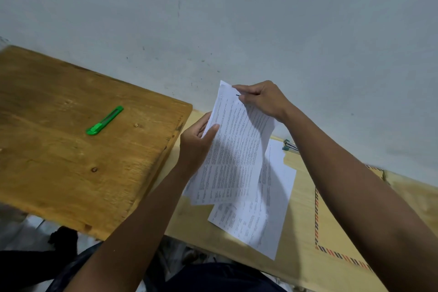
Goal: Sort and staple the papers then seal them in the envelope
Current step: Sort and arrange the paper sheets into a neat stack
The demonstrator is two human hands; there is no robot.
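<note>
Head camera looks down over both forearms, and the action sits right of centre. The left hand (198, 142) grips a sheaf of printed sheets (234, 149) along its left edge, thumb lying across the front of the top page, fingers curled behind. The right hand (263, 99) is up at the top corner of that same sheaf, thumb and forefinger pinching the paper, the other fingers folded in. So both hands are clamped on the sheets, which are lifted off the surface and tilted, their top end towards the grey wall (237, 19).

Under the sheaf, another printed sheet (258, 216) lies flat on the pale yellow tabletop (301, 208), angled with its lower corner pointing towards the person. Just right of it lies the brown envelope (336, 234) with a striped red-and-dark border, partly hidden beneath the right forearm. By the wall, just beyond the flat sheet, a small teal and black object (288, 144) peeks out from behind the right arm; what it is I cannot tell.

Over on the left, a darker wooden board (59, 137) sits beside the pale tabletop, and a bright green utility knife (104, 121) rests on it, well apart from the papers. Dark clothing shows along the bottom edge.
</note>
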